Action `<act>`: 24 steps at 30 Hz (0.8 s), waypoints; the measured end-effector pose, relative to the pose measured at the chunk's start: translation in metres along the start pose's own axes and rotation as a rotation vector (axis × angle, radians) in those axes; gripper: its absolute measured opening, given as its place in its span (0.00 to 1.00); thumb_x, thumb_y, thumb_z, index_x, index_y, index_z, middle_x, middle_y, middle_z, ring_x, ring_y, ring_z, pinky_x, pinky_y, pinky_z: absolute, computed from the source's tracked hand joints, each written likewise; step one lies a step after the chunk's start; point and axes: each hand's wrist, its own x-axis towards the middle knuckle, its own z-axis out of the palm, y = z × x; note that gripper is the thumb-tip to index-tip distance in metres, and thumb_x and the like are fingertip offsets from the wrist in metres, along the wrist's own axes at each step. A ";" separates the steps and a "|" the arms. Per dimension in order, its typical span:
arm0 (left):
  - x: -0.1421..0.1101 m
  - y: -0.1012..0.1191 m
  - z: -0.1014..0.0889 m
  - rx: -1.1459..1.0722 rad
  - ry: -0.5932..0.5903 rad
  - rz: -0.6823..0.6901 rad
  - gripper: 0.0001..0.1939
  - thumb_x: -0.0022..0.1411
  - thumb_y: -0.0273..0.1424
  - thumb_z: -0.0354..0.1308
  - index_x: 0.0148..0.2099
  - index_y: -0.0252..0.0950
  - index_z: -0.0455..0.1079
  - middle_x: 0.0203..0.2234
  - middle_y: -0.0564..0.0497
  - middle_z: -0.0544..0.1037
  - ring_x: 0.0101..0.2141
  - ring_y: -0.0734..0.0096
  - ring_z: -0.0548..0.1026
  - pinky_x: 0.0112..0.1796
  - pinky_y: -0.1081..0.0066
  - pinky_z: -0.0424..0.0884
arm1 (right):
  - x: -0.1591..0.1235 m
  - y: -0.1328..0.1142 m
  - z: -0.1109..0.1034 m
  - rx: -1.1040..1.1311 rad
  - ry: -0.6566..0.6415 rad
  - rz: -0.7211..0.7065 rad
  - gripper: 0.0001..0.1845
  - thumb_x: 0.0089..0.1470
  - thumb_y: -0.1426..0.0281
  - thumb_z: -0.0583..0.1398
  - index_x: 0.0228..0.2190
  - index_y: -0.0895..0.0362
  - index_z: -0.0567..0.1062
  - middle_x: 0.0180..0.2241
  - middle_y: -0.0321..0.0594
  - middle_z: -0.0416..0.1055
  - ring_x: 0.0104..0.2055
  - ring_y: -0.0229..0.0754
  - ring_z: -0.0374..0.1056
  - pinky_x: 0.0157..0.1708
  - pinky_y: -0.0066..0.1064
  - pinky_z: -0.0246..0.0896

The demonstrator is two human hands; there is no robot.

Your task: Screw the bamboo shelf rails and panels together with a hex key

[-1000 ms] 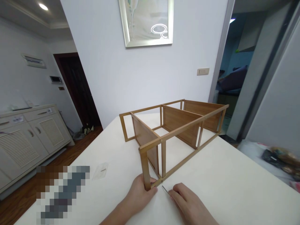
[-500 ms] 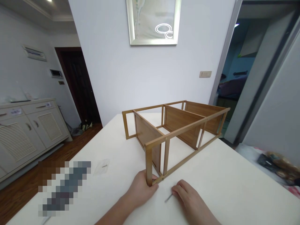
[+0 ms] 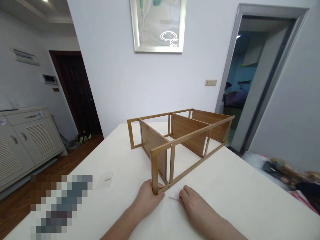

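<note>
A wooden shelf rack [image 3: 192, 131] lies on its side on the white table, with several flat panels between its side frames. My left hand [image 3: 147, 200] is closed around the near lower corner of the frame, its fingertips partly hidden behind the post. In my right hand [image 3: 191, 201], just right of that corner, a thin grey metal hex key [image 3: 173, 198] is pinched. Its free end points left, apart from the wood and close to a bolt [image 3: 169, 187] in the lower rail; its other end is hidden by my fingers.
On the white table [image 3: 112, 213], a clear plastic bag [image 3: 104, 180] with a small piece lies left of the rack. A blurred-out item [image 3: 65, 203] is at the left edge. The wall [image 3: 150, 86] stands behind the table; bundled items [image 3: 282, 170] lie at right.
My right hand has turned, so the hex key swings from pointing down-left to pointing left, nearer the frame's corner. My left hand keeps its hold. The view has shifted slightly.
</note>
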 end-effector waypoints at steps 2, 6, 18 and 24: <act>0.000 0.000 0.000 -0.002 -0.014 0.016 0.09 0.51 0.29 0.62 0.36 0.33 0.80 0.31 0.48 0.82 0.35 0.61 0.79 0.39 0.67 0.73 | 0.004 0.000 0.002 0.003 -0.012 -0.012 0.12 0.61 0.82 0.52 0.33 0.58 0.72 0.34 0.41 0.70 0.33 0.41 0.67 0.34 0.30 0.61; -0.001 0.001 -0.001 -0.020 -0.030 0.044 0.09 0.52 0.28 0.61 0.36 0.34 0.80 0.33 0.48 0.83 0.36 0.61 0.79 0.40 0.67 0.73 | 0.008 0.000 0.010 0.076 0.044 0.003 0.11 0.63 0.81 0.53 0.34 0.57 0.72 0.35 0.41 0.70 0.36 0.42 0.69 0.36 0.31 0.63; 0.000 -0.002 0.001 -0.030 -0.011 0.010 0.11 0.50 0.28 0.62 0.38 0.33 0.80 0.34 0.47 0.83 0.36 0.60 0.80 0.40 0.67 0.74 | 0.002 0.006 0.016 0.093 0.165 0.040 0.13 0.67 0.76 0.48 0.36 0.57 0.71 0.34 0.42 0.69 0.34 0.43 0.69 0.34 0.35 0.67; -0.005 0.005 -0.001 -0.012 -0.040 0.038 0.10 0.51 0.28 0.61 0.37 0.35 0.80 0.35 0.48 0.83 0.37 0.61 0.79 0.40 0.67 0.73 | 0.004 0.004 0.016 0.066 0.164 0.016 0.13 0.67 0.75 0.50 0.33 0.56 0.71 0.33 0.40 0.69 0.32 0.42 0.69 0.32 0.32 0.65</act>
